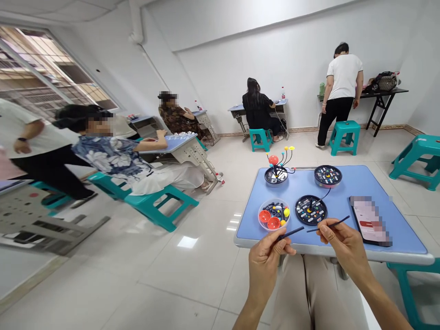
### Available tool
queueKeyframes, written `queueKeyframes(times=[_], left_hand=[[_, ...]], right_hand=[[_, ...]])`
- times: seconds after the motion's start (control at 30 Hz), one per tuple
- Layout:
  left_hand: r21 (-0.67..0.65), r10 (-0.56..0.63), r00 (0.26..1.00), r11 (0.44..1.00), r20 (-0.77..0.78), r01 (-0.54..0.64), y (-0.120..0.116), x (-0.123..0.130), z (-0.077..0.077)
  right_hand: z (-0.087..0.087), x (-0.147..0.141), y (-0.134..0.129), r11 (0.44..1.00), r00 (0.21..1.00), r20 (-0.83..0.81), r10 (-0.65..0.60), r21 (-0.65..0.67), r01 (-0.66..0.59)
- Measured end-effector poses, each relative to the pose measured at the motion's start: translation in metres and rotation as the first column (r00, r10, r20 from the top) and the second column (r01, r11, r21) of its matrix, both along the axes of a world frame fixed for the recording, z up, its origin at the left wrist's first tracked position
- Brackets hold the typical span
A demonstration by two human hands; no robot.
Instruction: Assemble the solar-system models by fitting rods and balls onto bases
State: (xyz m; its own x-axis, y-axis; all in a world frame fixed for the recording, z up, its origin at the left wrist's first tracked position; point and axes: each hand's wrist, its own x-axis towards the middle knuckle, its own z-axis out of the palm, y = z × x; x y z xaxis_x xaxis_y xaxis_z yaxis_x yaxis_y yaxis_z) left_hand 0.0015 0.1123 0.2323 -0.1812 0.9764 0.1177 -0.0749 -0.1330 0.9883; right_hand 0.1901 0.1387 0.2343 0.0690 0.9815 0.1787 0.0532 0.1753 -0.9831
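Observation:
My left hand point(270, 252) pinches a short dark rod point(294, 232) at the table's near edge. A thinner dark rod point(338, 222) is held between the thumb and fingers of my right hand point(338, 238). The two rods are apart, their ends pointing toward each other. Just beyond them lies a round black base point(311, 211) with printed planets and one curved arm rising from it. Left of it sits a clear bowl point(260, 219) of loose parts: red half-spheres point(273, 223), yellow balls and dark pieces.
Farther back stand an assembled planet model point(276, 174) and another round black base point(327, 175). A phone point(369, 222) lies at the right of the blue table point(395, 215). Several people sit or stand around the room, with green stools point(344, 137) nearby.

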Motion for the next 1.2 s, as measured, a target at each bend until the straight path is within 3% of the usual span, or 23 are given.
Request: queueKeyframes(times=[0.43,1.2], left_hand=[[0.100,-0.039,0.995,0.994,-0.096,0.048,0.006,-0.008,-0.003],[0.084,-0.064,0.990,0.994,-0.122,0.074,0.008,-0.005,-0.004]], right_hand=[[0.000,-0.002,0.006,0.999,0.999,-0.023,0.041,0.006,-0.041],[0.000,-0.002,0.012,0.999,0.998,-0.045,0.037,-0.030,-0.038]])
